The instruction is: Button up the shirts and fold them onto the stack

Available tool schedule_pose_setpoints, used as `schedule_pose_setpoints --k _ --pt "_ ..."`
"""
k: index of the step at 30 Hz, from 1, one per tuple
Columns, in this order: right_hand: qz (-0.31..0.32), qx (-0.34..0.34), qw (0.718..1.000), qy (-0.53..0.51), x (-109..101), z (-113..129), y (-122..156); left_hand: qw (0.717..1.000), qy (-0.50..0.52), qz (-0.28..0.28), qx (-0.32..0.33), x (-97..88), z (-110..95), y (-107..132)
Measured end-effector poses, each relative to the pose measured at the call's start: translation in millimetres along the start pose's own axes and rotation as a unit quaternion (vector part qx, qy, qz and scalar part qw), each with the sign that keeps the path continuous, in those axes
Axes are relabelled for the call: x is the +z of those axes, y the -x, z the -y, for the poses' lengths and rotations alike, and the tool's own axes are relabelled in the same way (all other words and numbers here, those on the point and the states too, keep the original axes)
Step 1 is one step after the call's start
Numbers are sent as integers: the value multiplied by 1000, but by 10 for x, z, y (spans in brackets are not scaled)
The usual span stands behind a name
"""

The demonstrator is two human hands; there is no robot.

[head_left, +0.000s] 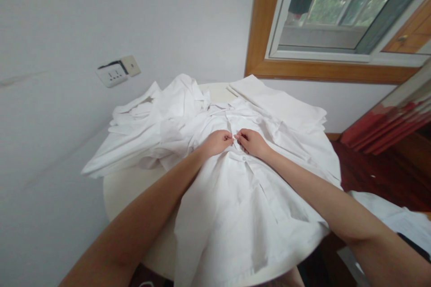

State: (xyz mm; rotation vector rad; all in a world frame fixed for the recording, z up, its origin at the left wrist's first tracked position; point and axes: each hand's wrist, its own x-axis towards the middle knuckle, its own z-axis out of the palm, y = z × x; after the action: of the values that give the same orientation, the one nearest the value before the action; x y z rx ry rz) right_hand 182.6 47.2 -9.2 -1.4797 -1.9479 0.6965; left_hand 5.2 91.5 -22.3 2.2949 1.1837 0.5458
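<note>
A white button-up shirt (pixel 232 202) lies spread over a round table, its collar at the far side and its lower hem hanging over the near edge. My left hand (pixel 218 142) pinches the shirt's front placket from the left. Close beside it, my right hand (pixel 252 142) pinches the same placket from the right, the fingertips almost touching. A small button shows on the placket just below my right hand. Whatever lies right between the fingertips is too small to make out.
The pale round tabletop (pixel 129 193) shows at the left. More white garments (pixel 168 103) lie crumpled at the back left, and folded white cloth (pixel 279 101) at the back right. Behind stand a wall with a socket (pixel 112 75) and a wood-framed window. A red-and-white curtain (pixel 387 121) hangs right.
</note>
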Motion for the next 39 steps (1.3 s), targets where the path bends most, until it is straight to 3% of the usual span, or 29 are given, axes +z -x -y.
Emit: schedule_pose_setpoints --k 5,8,11,14,18,22,27,34,39 --pt "-26 -2 999 40 6 -9 -26 991 -120 -52 19 -4 -147 65" --pt "-29 20 999 2 20 -27 -35 981 -176 -85 18 -9 -247 113" --pt "14 73 993 -94 -17 -54 -25 981 -167 -92 22 -28 -278 137" --pt "74 68 988 -119 -162 -65 15 985 -141 -89 32 -46 -253 137" --pt "112 -18 993 29 -388 -50 102 984 -145 -88 55 -39 -203 124" --pt "112 -52 978 170 -399 -40 155 979 -169 -90 72 -28 -163 122" --pt "106 -64 966 226 -319 -25 92 980 -170 -76 73 -105 -221 144" --pt "105 -84 959 251 -336 18 207 973 -220 -9 63 -286 -562 386" --pt "47 -89 968 230 -238 15 294 972 -208 67 87 -271 -528 488"
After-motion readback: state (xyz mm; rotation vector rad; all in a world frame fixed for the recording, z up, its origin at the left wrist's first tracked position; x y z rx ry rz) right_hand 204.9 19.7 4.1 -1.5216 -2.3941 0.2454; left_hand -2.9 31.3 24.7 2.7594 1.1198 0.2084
